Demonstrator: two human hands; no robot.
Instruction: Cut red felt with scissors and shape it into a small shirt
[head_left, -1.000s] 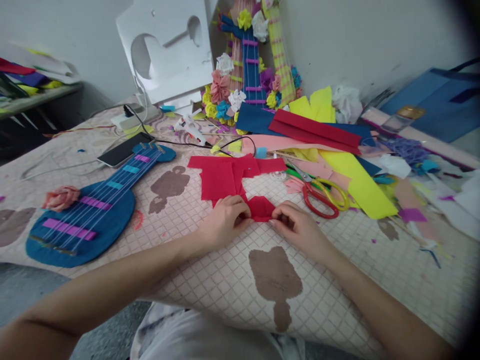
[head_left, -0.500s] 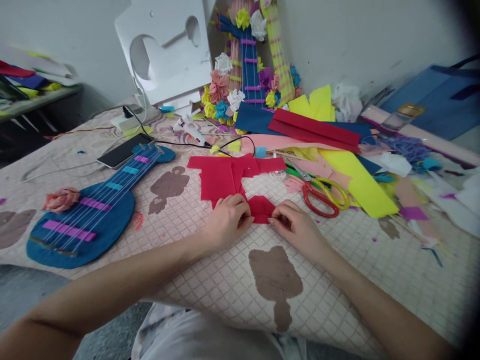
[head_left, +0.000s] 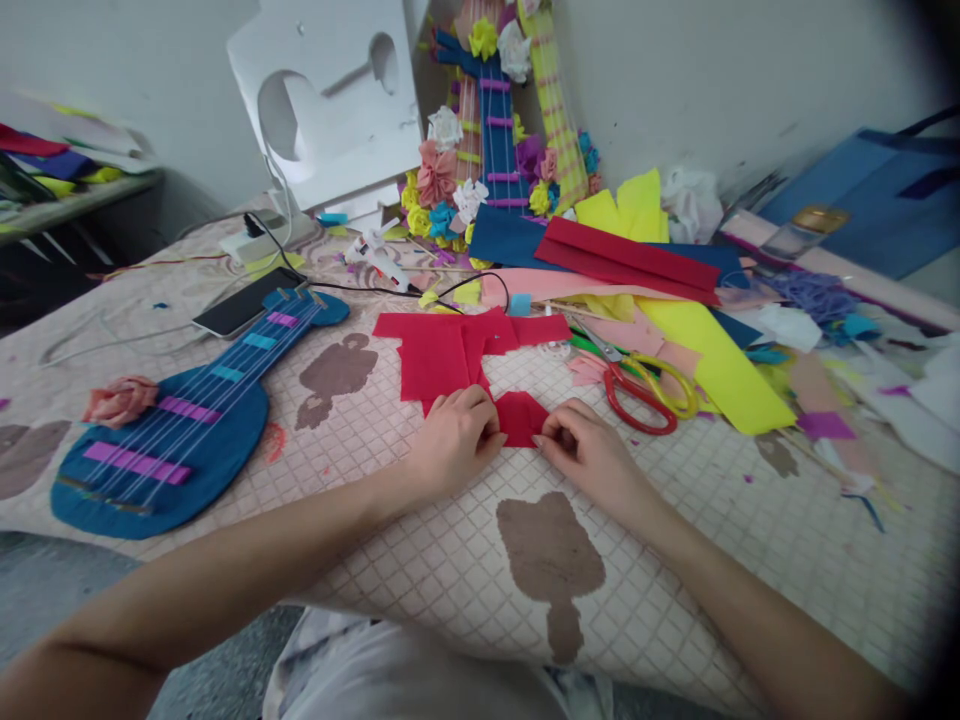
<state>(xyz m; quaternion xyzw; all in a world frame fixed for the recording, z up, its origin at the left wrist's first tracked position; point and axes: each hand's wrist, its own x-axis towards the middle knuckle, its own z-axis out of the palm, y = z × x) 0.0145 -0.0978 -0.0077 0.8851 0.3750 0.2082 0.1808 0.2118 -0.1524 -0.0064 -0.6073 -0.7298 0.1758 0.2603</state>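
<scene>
A small piece of red crepe paper [head_left: 520,416] lies between my hands on the patterned tablecloth. My left hand [head_left: 459,438] pinches its left edge, fingers curled. At the opposite edge, my right hand [head_left: 581,440] grips the paper between thumb and fingers. Just beyond them are more cut red crepe paper pieces [head_left: 435,358], some overlapping. To the right, scissors with red handles [head_left: 639,402] rest beside scissors with yellow handles [head_left: 686,388].
A blue paper guitar [head_left: 202,425] with a pink flower lies at left, near a phone [head_left: 246,302]. Behind are a glue gun [head_left: 379,262] with its cord, a power strip [head_left: 266,238] and a white foam board [head_left: 330,100]. Coloured paper strips [head_left: 727,365] and scraps cover the right side.
Almost nothing differs. My right fingertips have shifted slightly left along the red paper's edge, while my left hand stays in place.
</scene>
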